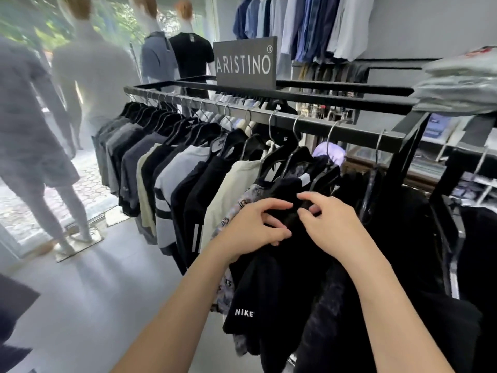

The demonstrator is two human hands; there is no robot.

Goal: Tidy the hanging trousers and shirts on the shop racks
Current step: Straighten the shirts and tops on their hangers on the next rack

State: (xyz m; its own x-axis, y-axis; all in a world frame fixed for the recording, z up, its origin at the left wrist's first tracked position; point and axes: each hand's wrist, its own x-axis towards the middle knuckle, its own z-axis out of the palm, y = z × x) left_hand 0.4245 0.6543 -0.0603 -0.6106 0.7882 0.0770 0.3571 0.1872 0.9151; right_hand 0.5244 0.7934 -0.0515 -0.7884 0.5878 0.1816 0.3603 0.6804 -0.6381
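Note:
A black metal rack (317,123) runs from left to right, hung with several shirts on black hangers. A black shirt (269,289) with white NIKE lettering on its sleeve hangs near the rack's right end. My left hand (255,224) pinches the black fabric at the shirt's front near the collar. My right hand (330,222) grips the same fabric just to the right, the fingertips of both hands almost touching. A cream shirt (231,189) and a patterned shirt (242,200) hang directly left of it. More dark garments (403,238) hang to its right.
A black ARISTINO sign (246,63) stands on the rack top. Blue and white shirts (304,25) hang on the back wall. Several mannequins (88,84) stand by the window at left. Folded grey clothes (457,84) lie on the rack's right end. Grey floor (94,278) lies lower left.

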